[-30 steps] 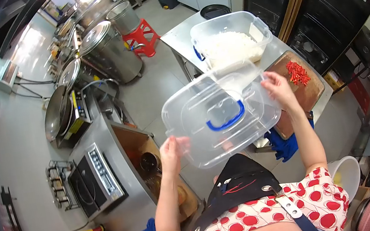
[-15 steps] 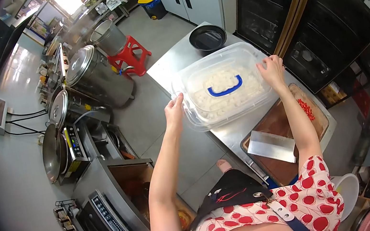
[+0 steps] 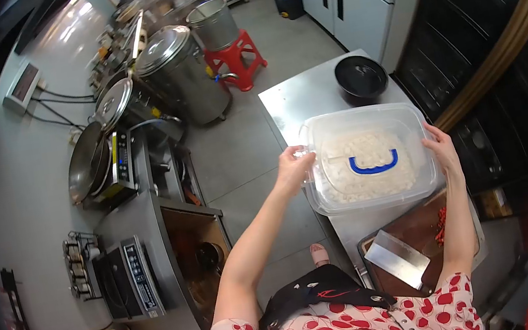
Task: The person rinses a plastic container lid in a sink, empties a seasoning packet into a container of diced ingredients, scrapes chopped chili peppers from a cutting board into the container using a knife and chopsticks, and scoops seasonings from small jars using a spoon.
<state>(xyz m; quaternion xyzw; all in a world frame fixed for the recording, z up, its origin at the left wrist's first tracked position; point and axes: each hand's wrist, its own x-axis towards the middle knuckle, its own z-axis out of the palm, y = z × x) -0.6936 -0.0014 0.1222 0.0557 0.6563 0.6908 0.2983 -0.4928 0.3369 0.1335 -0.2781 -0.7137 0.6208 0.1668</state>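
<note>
A clear plastic storage box (image 3: 325, 200) with a see-through lid and a blue handle (image 3: 375, 170) is between my hands, over the metal table. Pale, whitish contents show through the lid; their kind I cannot make out. My left hand (image 3: 295, 168) grips the box's left side, thumb on top near the rim. On the opposite side, my right hand (image 3: 441, 149) has its fingers curled at the right rim. Whether the box rests on the table or is slightly raised I cannot tell. A cleaver (image 3: 397, 258) lies on the brown cutting board (image 3: 386, 282), below the box.
Behind the box stands a black bowl (image 3: 361, 79) on the metal table (image 3: 295, 101). Chopped red pieces (image 3: 441, 228) lie on the board near my right forearm. Large steel pots (image 3: 185, 81), a red stool (image 3: 245, 64) and a counter with an induction cooker (image 3: 133, 279) stand to the left.
The camera view has turned, shifting the surroundings right and down. The box now appears squarer to me, and both hands still hold its sides.
</note>
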